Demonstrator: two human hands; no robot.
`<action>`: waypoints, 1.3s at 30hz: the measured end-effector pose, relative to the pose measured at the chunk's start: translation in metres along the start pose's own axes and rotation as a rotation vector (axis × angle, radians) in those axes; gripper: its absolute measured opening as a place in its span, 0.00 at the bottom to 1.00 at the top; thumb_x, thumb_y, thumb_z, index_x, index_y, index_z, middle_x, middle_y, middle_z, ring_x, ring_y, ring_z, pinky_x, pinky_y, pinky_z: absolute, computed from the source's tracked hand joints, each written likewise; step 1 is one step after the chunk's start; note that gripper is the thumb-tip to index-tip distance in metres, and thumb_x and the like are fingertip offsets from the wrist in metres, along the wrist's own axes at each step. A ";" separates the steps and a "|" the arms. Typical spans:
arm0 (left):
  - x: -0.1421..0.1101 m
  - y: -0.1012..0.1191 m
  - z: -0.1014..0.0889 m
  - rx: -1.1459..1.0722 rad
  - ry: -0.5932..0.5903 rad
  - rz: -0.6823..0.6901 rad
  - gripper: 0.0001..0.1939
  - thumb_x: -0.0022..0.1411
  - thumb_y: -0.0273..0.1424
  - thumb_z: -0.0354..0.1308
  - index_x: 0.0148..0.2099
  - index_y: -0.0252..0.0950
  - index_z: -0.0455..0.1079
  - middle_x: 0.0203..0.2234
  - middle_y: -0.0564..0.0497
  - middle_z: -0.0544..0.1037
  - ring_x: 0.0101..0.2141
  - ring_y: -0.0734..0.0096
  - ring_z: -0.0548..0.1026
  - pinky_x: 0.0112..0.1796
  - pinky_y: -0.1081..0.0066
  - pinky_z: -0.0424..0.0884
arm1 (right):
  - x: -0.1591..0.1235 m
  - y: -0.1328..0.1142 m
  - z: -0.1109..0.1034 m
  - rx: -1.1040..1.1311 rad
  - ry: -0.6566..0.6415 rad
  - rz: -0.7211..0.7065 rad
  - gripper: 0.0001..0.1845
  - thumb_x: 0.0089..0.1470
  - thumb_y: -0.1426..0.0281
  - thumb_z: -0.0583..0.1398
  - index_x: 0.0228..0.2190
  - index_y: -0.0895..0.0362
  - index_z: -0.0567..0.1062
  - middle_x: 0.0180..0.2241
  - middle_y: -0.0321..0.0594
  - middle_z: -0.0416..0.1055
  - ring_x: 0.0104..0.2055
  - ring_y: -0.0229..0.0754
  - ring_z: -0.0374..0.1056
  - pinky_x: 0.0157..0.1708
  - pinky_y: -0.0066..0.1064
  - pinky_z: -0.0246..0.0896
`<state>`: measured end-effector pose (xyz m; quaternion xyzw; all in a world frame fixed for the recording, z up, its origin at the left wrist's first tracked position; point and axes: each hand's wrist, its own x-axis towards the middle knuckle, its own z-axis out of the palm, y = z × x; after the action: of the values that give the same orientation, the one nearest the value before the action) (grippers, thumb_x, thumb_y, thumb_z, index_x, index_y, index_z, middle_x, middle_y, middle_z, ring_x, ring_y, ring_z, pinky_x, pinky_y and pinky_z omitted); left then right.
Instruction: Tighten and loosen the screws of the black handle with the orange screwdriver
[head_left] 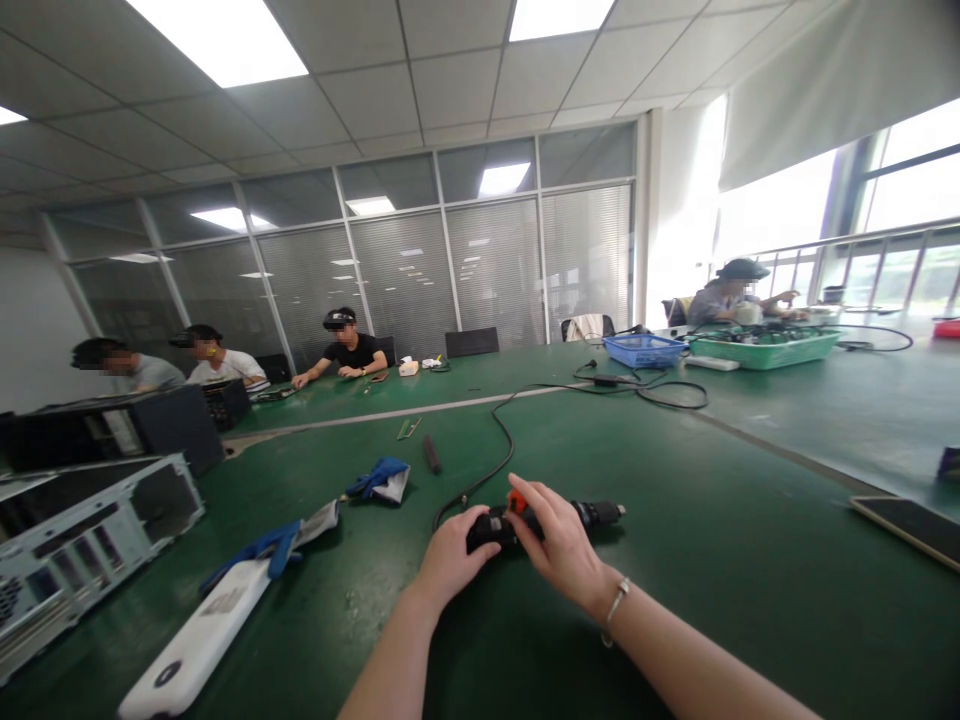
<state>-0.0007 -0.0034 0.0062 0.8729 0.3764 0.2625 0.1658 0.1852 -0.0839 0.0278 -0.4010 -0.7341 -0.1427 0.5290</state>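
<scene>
On the green table lies a black corded power tool [600, 512], sideways in front of me, its narrow metal-tipped end pointing right. It resembles an electric screwdriver. My left hand [452, 552] grips its left end, thumb on the near side. My right hand [556, 540] curls over the middle, fingertips on a small orange part [516, 500] that they partly cover. I cannot make out whether that part is fixed or loose. A black cord [512, 440] runs from the tool's left end toward the back of the table.
Blue-grey gloves [382, 480], a long white device [202, 640] and an open metal computer case [127, 540] are on the left. A dark bar [431, 454] lies ahead. A blue basket [643, 350], a green basket [765, 350] and a phone [911, 525] are right. Several people sit around.
</scene>
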 end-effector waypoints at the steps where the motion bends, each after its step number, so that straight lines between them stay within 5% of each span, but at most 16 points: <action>1: 0.000 0.000 0.001 0.006 0.000 -0.001 0.27 0.55 0.39 0.62 0.56 0.42 0.66 0.49 0.47 0.75 0.48 0.57 0.72 0.51 0.62 0.66 | -0.001 -0.001 0.000 0.006 -0.003 0.011 0.31 0.60 0.74 0.53 0.62 0.51 0.50 0.45 0.45 0.69 0.44 0.45 0.67 0.44 0.40 0.68; 5: 0.000 -0.003 0.003 0.026 0.018 -0.020 0.30 0.55 0.40 0.62 0.59 0.40 0.64 0.52 0.45 0.73 0.50 0.56 0.71 0.52 0.61 0.65 | -0.002 -0.003 -0.001 0.009 -0.013 0.019 0.34 0.60 0.75 0.52 0.63 0.52 0.47 0.49 0.47 0.67 0.49 0.46 0.65 0.49 0.43 0.66; 13: 0.000 -0.007 0.005 0.030 0.010 -0.012 0.32 0.52 0.42 0.64 0.58 0.39 0.64 0.51 0.44 0.74 0.49 0.55 0.71 0.52 0.61 0.65 | 0.000 0.001 0.000 -0.001 -0.005 -0.029 0.31 0.60 0.73 0.54 0.62 0.49 0.52 0.45 0.45 0.68 0.44 0.45 0.68 0.42 0.40 0.69; 21: 0.004 -0.005 0.003 0.035 -0.027 0.008 0.26 0.53 0.38 0.64 0.54 0.41 0.66 0.45 0.48 0.76 0.44 0.58 0.73 0.47 0.64 0.67 | -0.001 -0.003 -0.002 0.002 -0.008 -0.017 0.34 0.59 0.74 0.53 0.64 0.52 0.47 0.50 0.46 0.68 0.49 0.46 0.67 0.48 0.42 0.67; 32: 0.001 0.002 -0.002 0.009 -0.064 -0.010 0.24 0.52 0.35 0.65 0.51 0.39 0.68 0.43 0.47 0.76 0.44 0.58 0.73 0.46 0.66 0.66 | -0.003 0.012 0.004 0.111 0.307 0.141 0.31 0.59 0.71 0.57 0.61 0.52 0.54 0.46 0.46 0.72 0.44 0.45 0.72 0.45 0.41 0.70; 39: 0.000 0.005 0.004 0.004 -0.067 0.019 0.26 0.52 0.36 0.66 0.53 0.39 0.67 0.46 0.47 0.75 0.47 0.58 0.72 0.49 0.65 0.65 | -0.003 0.017 0.005 0.080 0.244 0.167 0.28 0.60 0.71 0.56 0.60 0.53 0.56 0.46 0.46 0.72 0.44 0.45 0.71 0.45 0.41 0.70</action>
<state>0.0045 -0.0071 0.0053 0.8852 0.3627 0.2337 0.1739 0.1949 -0.0716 0.0193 -0.4186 -0.6336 -0.1166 0.6400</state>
